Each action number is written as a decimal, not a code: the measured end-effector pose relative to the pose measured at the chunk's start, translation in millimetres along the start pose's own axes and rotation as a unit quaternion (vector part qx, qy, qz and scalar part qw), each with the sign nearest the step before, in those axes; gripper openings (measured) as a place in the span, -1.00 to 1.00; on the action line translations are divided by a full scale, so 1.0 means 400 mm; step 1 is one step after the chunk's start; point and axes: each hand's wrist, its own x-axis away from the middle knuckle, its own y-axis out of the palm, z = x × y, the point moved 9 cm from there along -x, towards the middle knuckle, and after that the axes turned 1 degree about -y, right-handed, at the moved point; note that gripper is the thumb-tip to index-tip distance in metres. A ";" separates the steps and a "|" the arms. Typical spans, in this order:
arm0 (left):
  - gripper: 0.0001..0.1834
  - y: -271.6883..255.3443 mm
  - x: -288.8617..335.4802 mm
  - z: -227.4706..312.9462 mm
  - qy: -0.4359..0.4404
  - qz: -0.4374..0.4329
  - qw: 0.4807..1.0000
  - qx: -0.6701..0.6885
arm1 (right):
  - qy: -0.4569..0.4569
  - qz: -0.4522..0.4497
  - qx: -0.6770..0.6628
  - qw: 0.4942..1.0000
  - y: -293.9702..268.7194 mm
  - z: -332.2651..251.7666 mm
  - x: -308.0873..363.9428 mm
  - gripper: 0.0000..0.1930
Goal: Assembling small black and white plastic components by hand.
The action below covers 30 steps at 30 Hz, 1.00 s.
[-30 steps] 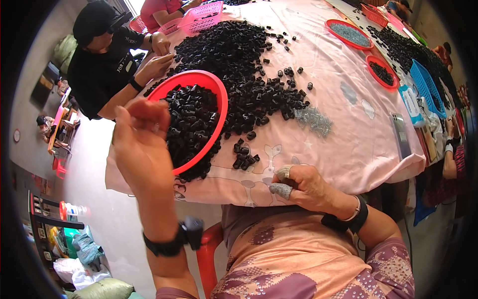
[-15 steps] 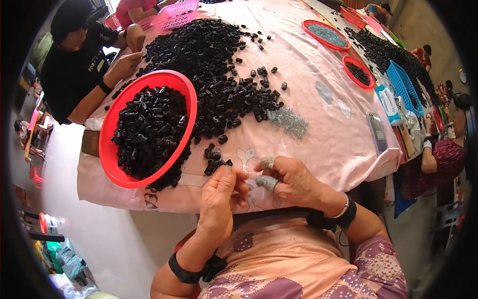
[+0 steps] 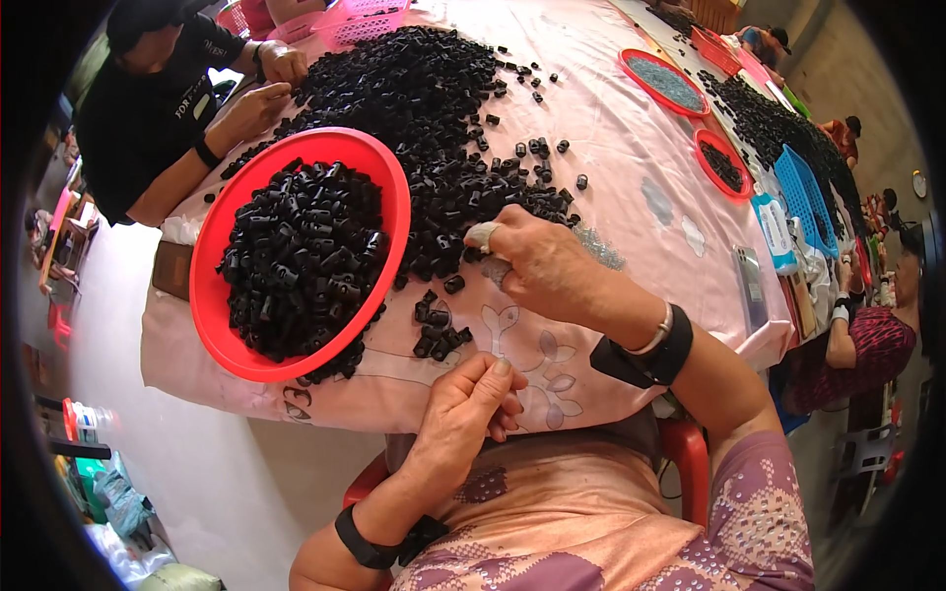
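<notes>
My left hand (image 3: 465,404) is closed near the table's front edge, thumb pressed to the curled fingers; whatever it may hold is hidden. Farther forward, my right hand (image 3: 552,264) reaches over the cloth with fingers bent down at the edge of a heap of small black plastic cylinders (image 3: 448,182). Grey wraps cover two of its fingertips, and I cannot make out what they pinch. Just beyond that hand lie small shiny metal springs (image 3: 599,248), partly covered by it. Between my hands and the bowl sits a small cluster of black pieces (image 3: 439,330).
A red bowl (image 3: 399,222) full of black pieces stands at left on the pink cloth (image 3: 641,325). A co-worker's hands (image 3: 266,94) are at the heap's far left. Right of centre are a red tray of springs (image 3: 665,84), a smaller red bowl (image 3: 746,182) and a phone (image 3: 749,274).
My right hand has moved forward and left to the heap, away from my left hand. My left hand has shifted slightly right and nearer; the black piece at its fingertips no longer shows.
</notes>
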 end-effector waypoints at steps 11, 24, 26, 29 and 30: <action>-0.65 -0.014 -0.007 0.008 -0.018 -0.007 1.000 0.005 | 0.000 0.018 -0.080 0.997 -0.061 -0.015 0.155 -0.60; -0.65 -0.016 -0.011 0.012 0.008 -0.004 1.000 -0.012 | 0.008 -0.028 0.046 0.999 0.013 -0.002 0.083 -0.72; -0.65 -0.018 -0.012 0.009 0.013 -0.004 1.000 -0.014 | 0.022 -0.016 0.060 0.998 0.007 0.005 0.087 -0.75; -0.66 -0.018 -0.012 0.016 0.020 -0.003 1.000 -0.013 | 0.021 -0.015 0.038 0.999 -0.001 0.000 0.124 -0.73; -0.66 -0.019 -0.013 0.018 0.023 -0.001 1.000 -0.010 | 0.022 -0.016 0.036 0.999 -0.003 -0.008 0.135 -0.73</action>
